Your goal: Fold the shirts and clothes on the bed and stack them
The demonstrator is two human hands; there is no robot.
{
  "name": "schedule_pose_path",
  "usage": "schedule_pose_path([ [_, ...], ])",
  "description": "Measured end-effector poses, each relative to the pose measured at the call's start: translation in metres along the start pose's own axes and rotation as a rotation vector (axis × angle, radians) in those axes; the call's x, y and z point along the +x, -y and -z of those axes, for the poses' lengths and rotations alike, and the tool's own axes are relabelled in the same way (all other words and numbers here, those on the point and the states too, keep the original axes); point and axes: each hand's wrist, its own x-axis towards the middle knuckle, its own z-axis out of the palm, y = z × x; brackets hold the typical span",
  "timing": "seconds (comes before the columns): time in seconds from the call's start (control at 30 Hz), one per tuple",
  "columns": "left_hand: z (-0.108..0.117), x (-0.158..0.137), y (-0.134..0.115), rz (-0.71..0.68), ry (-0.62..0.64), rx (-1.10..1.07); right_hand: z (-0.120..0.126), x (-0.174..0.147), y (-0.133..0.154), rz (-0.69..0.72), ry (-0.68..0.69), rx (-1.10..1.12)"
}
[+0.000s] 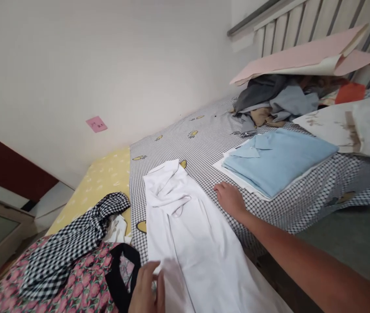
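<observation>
A white collared shirt [191, 230] lies lengthwise on the bed, its sides folded inward and its collar at the far end. At the shirt's near left edge is my left hand [147, 287], thumb and fingers apart; I cannot tell whether it touches the cloth. My right hand [230, 200] is just right of the shirt, over the checked sheet [172, 130]. Its fingers are loosely bent and hold nothing visible. Beyond it, a folded light blue polo shirt [279, 158] rests on top of white folded cloth.
Left of the shirt lie a black-and-white gingham garment [70, 243] and a pink floral cloth [83, 278] with a black collar. A clothes pile [276, 100] sits far right under pink sheets [302, 56]. A wall [106, 65] borders the bed; its right edge drops to the floor.
</observation>
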Motion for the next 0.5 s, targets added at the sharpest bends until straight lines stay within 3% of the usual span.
schedule_pose_path([
  [0.07, -0.025, 0.034, -0.008, -0.12, 0.085, 0.096, 0.0, -0.001, 0.0, 0.012, -0.006, -0.052],
  [0.27, -0.085, 0.131, -0.033, -0.259, 0.059, 0.364, -0.002, 0.002, -0.001, 0.005, -0.006, -0.108],
  [0.37, -0.101, 0.161, -0.046, -0.304, 0.061, 0.464, -0.002, 0.004, 0.0, -0.003, 0.003, -0.114],
  [0.5, -0.107, 0.187, -0.062, -0.295, 0.193, 0.699, 0.0, 0.005, 0.001, -0.016, 0.0, -0.114],
])
